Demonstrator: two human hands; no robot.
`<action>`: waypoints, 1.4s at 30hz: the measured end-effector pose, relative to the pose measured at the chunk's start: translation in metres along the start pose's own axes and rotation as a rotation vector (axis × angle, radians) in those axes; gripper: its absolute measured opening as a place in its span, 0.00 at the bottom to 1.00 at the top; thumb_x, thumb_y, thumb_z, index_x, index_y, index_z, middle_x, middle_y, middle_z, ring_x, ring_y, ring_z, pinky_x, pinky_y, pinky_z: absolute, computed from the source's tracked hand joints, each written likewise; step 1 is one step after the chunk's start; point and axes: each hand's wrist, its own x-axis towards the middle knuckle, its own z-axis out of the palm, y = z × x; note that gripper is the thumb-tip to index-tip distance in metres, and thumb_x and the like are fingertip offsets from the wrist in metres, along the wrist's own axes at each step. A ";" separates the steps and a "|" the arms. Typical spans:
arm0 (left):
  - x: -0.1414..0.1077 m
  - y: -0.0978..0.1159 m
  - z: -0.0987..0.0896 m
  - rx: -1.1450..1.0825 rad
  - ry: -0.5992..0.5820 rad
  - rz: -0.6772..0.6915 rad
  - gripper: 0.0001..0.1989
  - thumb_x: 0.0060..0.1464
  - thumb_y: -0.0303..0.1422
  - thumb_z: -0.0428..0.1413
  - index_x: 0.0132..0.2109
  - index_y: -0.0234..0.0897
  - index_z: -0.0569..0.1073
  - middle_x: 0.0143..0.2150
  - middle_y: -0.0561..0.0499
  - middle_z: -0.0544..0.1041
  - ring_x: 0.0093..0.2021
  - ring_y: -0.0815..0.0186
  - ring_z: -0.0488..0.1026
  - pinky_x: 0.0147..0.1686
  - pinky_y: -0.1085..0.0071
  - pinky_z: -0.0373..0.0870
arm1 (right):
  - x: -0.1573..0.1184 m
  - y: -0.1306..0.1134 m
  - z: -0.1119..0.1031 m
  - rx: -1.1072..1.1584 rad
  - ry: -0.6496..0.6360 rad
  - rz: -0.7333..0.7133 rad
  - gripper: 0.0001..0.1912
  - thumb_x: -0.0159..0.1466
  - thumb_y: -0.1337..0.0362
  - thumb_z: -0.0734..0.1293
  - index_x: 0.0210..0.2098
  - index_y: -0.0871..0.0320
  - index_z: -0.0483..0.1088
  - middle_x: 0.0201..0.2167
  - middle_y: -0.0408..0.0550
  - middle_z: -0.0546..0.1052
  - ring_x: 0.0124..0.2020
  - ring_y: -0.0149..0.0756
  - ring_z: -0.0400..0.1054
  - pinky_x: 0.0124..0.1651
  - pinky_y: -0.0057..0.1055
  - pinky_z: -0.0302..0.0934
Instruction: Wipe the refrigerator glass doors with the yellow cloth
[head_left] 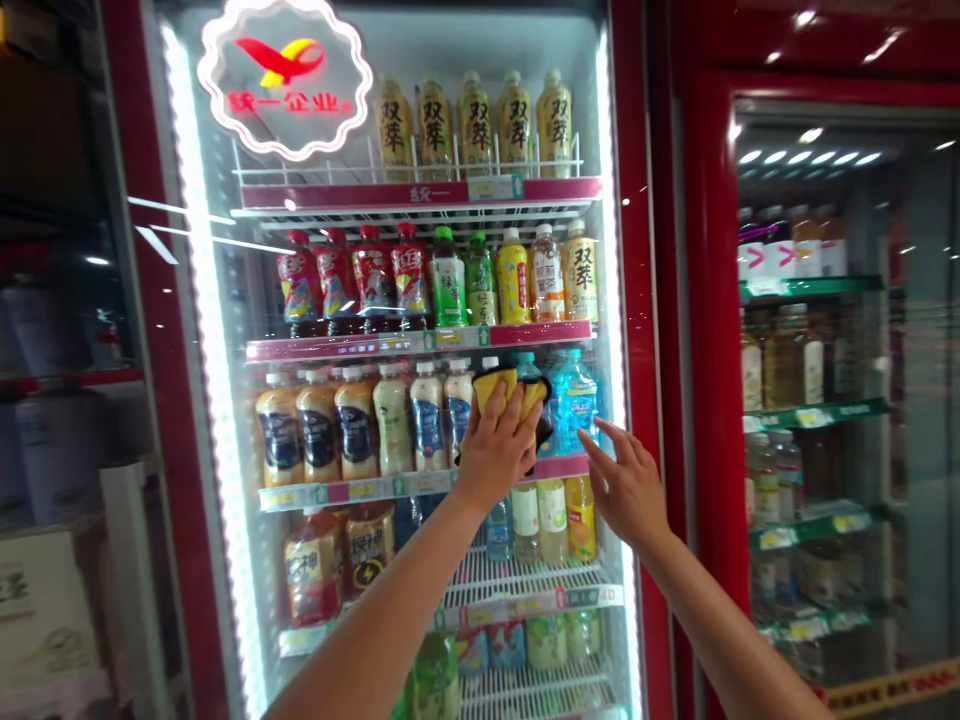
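Note:
My left hand (499,440) presses a yellow cloth with a dark edge (534,392) flat against the glass door of a lit drinks fridge, at the height of the third shelf. To its right, my right hand (621,478) has its fingers spread and holds nothing, near the right edge of the glass. Behind the hands, blue bottles (576,400) and a row of white-capped bottles (428,420) stand on the third shelf. The cloth and left hand hide part of that row.
A round glowing sign (285,80) is at the fridge's upper left. Red-capped and green-capped bottles (448,280) fill the second shelf. Another fridge with a red frame (711,350) stands at the right. A pale box (45,620) is at the lower left.

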 end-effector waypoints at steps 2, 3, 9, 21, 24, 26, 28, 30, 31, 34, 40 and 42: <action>-0.013 0.000 -0.001 -0.020 -0.030 0.123 0.31 0.62 0.36 0.56 0.71 0.47 0.62 0.72 0.47 0.65 0.76 0.52 0.52 0.74 0.46 0.46 | -0.004 0.008 -0.001 0.026 0.006 0.019 0.27 0.68 0.71 0.61 0.65 0.49 0.68 0.63 0.56 0.70 0.61 0.50 0.65 0.59 0.51 0.66; -0.014 -0.004 -0.002 -0.028 -0.031 0.130 0.31 0.62 0.37 0.57 0.71 0.47 0.63 0.72 0.48 0.65 0.75 0.53 0.52 0.74 0.48 0.46 | -0.006 0.012 -0.001 0.036 0.007 0.024 0.27 0.68 0.71 0.61 0.65 0.49 0.68 0.63 0.56 0.70 0.62 0.51 0.65 0.60 0.52 0.66; 0.064 -0.018 -0.004 -0.032 0.112 -0.244 0.31 0.61 0.36 0.57 0.70 0.40 0.64 0.73 0.40 0.62 0.75 0.42 0.51 0.72 0.40 0.49 | -0.009 0.025 0.001 0.097 0.035 0.038 0.28 0.68 0.72 0.61 0.65 0.47 0.67 0.63 0.56 0.69 0.62 0.50 0.65 0.59 0.53 0.69; 0.057 0.053 0.031 -0.103 -0.164 0.491 0.30 0.59 0.42 0.60 0.66 0.43 0.68 0.73 0.47 0.63 0.76 0.52 0.50 0.73 0.45 0.48 | -0.020 0.059 -0.001 0.390 0.179 0.217 0.29 0.71 0.69 0.56 0.70 0.49 0.62 0.62 0.59 0.69 0.63 0.48 0.67 0.60 0.52 0.69; 0.098 0.057 0.034 -0.132 -0.162 0.528 0.28 0.60 0.40 0.59 0.66 0.43 0.69 0.73 0.48 0.64 0.75 0.53 0.52 0.73 0.44 0.49 | -0.009 0.062 -0.006 0.420 0.233 0.244 0.28 0.71 0.69 0.56 0.69 0.49 0.62 0.61 0.58 0.69 0.62 0.47 0.68 0.61 0.52 0.68; 0.122 0.057 0.034 -0.136 -0.126 0.442 0.27 0.61 0.38 0.57 0.66 0.43 0.69 0.73 0.48 0.64 0.76 0.53 0.52 0.73 0.44 0.49 | -0.003 0.059 -0.010 0.424 0.233 0.240 0.28 0.71 0.69 0.56 0.69 0.48 0.63 0.62 0.58 0.69 0.62 0.47 0.67 0.60 0.52 0.69; 0.128 0.055 0.034 -0.112 -0.066 0.269 0.27 0.62 0.38 0.56 0.67 0.43 0.68 0.73 0.46 0.63 0.76 0.51 0.51 0.73 0.43 0.48 | 0.001 0.055 -0.017 0.420 0.232 0.227 0.28 0.72 0.69 0.56 0.69 0.47 0.63 0.62 0.58 0.69 0.63 0.47 0.67 0.60 0.51 0.69; 0.114 0.054 0.034 -0.069 -0.004 0.110 0.27 0.63 0.39 0.56 0.68 0.42 0.67 0.73 0.44 0.62 0.76 0.48 0.51 0.73 0.42 0.48 | 0.004 0.051 -0.024 0.420 0.240 0.210 0.28 0.72 0.68 0.57 0.69 0.46 0.63 0.62 0.57 0.69 0.63 0.47 0.67 0.60 0.51 0.69; 0.102 0.055 0.035 -0.050 0.020 0.082 0.27 0.63 0.39 0.56 0.68 0.42 0.67 0.73 0.43 0.63 0.76 0.47 0.51 0.72 0.41 0.49 | 0.006 0.050 -0.028 0.424 0.246 0.202 0.27 0.72 0.68 0.57 0.69 0.47 0.63 0.62 0.57 0.69 0.63 0.47 0.67 0.60 0.51 0.68; 0.068 0.066 0.043 -0.037 0.047 0.220 0.23 0.65 0.37 0.54 0.65 0.43 0.70 0.72 0.46 0.65 0.75 0.49 0.54 0.73 0.43 0.49 | 0.012 0.048 -0.040 0.436 0.258 0.181 0.26 0.72 0.68 0.57 0.68 0.48 0.65 0.62 0.58 0.70 0.62 0.47 0.68 0.61 0.50 0.68; 0.115 0.075 0.049 -0.084 -0.008 0.307 0.23 0.67 0.36 0.51 0.66 0.43 0.69 0.71 0.48 0.66 0.75 0.53 0.54 0.73 0.45 0.52 | 0.030 0.054 -0.054 0.380 0.327 0.186 0.24 0.72 0.66 0.58 0.65 0.51 0.68 0.59 0.59 0.73 0.60 0.48 0.70 0.60 0.52 0.67; 0.141 0.066 0.044 -0.082 -0.018 0.222 0.26 0.65 0.38 0.54 0.68 0.42 0.68 0.72 0.45 0.65 0.76 0.50 0.51 0.73 0.42 0.49 | 0.034 0.055 -0.056 0.386 0.339 0.194 0.24 0.73 0.65 0.58 0.66 0.50 0.68 0.59 0.58 0.73 0.60 0.47 0.70 0.61 0.51 0.67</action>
